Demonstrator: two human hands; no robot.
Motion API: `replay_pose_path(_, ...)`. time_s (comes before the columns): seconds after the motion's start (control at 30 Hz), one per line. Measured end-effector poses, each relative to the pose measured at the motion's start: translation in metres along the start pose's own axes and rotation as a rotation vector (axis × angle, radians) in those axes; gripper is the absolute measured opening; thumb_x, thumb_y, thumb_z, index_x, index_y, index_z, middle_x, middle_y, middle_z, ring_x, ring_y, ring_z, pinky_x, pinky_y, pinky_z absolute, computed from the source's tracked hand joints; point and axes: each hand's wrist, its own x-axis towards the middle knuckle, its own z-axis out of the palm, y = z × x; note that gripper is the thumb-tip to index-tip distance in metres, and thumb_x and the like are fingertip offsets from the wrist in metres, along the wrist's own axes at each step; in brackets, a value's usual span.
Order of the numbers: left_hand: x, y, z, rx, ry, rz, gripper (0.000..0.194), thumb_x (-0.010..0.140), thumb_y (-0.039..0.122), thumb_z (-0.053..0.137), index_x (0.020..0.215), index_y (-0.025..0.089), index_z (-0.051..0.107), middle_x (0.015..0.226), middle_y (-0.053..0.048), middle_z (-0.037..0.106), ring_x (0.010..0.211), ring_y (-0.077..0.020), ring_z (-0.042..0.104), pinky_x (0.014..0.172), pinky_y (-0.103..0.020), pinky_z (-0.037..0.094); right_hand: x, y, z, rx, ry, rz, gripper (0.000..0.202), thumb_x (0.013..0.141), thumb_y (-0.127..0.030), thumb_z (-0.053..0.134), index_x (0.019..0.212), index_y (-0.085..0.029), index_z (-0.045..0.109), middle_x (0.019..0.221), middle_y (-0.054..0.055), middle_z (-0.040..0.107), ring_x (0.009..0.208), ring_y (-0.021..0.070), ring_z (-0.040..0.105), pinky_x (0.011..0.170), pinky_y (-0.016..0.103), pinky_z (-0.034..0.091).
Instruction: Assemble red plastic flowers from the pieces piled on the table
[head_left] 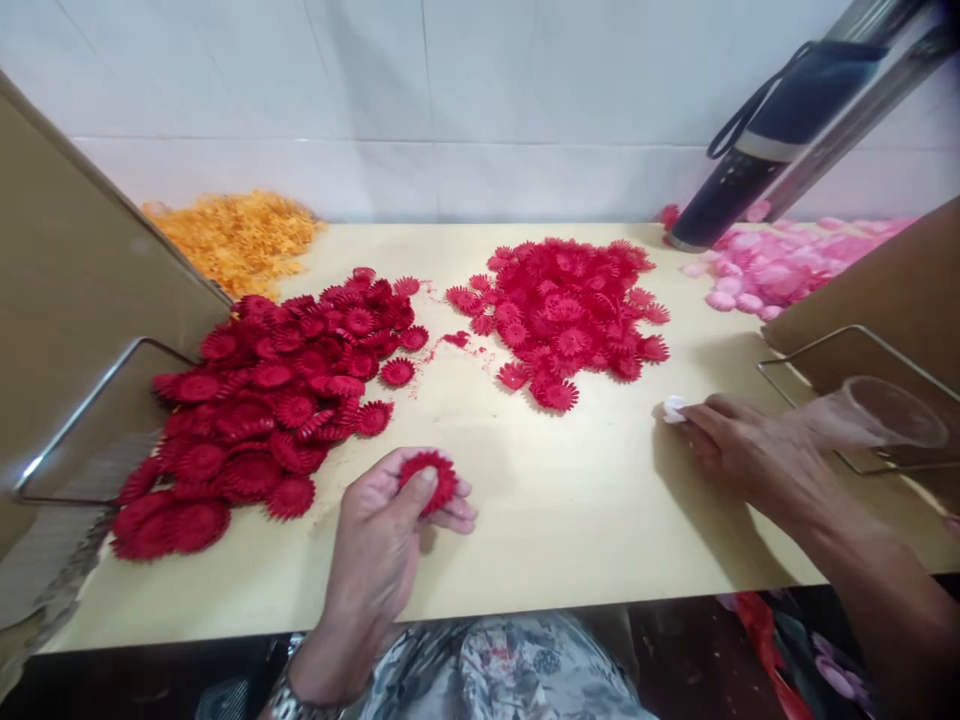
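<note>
My left hand (382,530) pinches a red fringed fabric flower piece (442,480), its thumb lying across the front. Over at the right, the fingers of my right hand (742,440) close on a small white crumpled piece (673,409), low over the table; what it is made of I cannot make out. A dark red heap of similar flower pieces (277,400) spreads to the left of my left hand. Between the hands and farther back lies a brighter red pile of flower pieces (570,310).
Cardboard panels (82,230) flank the table (525,540), with a wire frame (82,410) on the left. A clear plastic cup (900,410) is beside my right wrist. Behind are orange petals (240,235), pink petals (795,260) and a dark blue bottle (772,150).
</note>
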Motion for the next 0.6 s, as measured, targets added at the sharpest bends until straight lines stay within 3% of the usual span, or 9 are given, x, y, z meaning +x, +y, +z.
replay_pose_path(0.13,0.007,-0.008,0.018,0.034,-0.076,-0.022,0.01,0.068,0.019,0.064,0.069,0.012,0.057,0.052,-0.004,0.066,0.039,-0.0144,0.059,0.039,-0.023,0.049,0.0,-0.009,-0.01,0.081,0.182,0.049,0.035,0.09,-0.033,0.035,0.089,-0.016,0.065,0.079,0.013,0.062,0.068,0.0236,0.055,0.055,0.033,0.039)
replay_pose_path(0.23,0.01,-0.014,0.026,0.065,-0.122,-0.054,0.013,0.069,0.022,0.064,0.065,0.012,0.057,0.049,-0.002,0.063,0.036,-0.0138,0.057,0.036,-0.024,0.048,0.018,-0.045,-0.03,0.476,0.272,0.059,0.02,0.087,-0.026,0.047,0.087,-0.015,0.064,0.078,0.009,0.063,0.067,0.0174,0.057,0.059,0.028,0.044)
replay_pose_path(0.43,0.012,-0.019,0.041,0.107,-0.14,0.016,0.014,0.069,0.023,0.066,0.064,0.013,0.057,0.045,0.002,0.059,0.036,-0.0117,0.054,0.035,-0.021,0.046,0.062,-0.121,-0.052,1.306,-0.153,0.012,0.013,0.081,-0.028,0.058,0.088,-0.017,0.055,0.069,0.0,0.059,0.061,0.0109,0.054,0.054,0.021,0.042)
replay_pose_path(0.5,0.012,-0.018,0.045,0.101,-0.14,0.021,0.014,0.068,0.021,0.066,0.062,0.013,0.056,0.042,0.003,0.056,0.034,-0.011,0.052,0.034,-0.02,0.044,0.072,-0.131,-0.05,1.479,-0.293,0.023,0.017,0.077,-0.031,0.063,0.08,-0.018,0.053,0.062,-0.003,0.056,0.056,0.0097,0.051,0.051,0.02,0.04)
replay_pose_path(0.6,0.011,-0.017,0.045,0.037,-0.179,-0.038,0.014,0.071,0.024,0.065,0.067,0.014,0.056,0.046,0.003,0.057,0.035,-0.0119,0.054,0.033,-0.021,0.044,0.082,-0.133,-0.044,1.652,-0.367,-0.001,0.022,0.074,-0.033,0.065,0.07,-0.017,0.05,0.058,-0.005,0.051,0.052,0.0084,0.047,0.049,0.02,0.037)
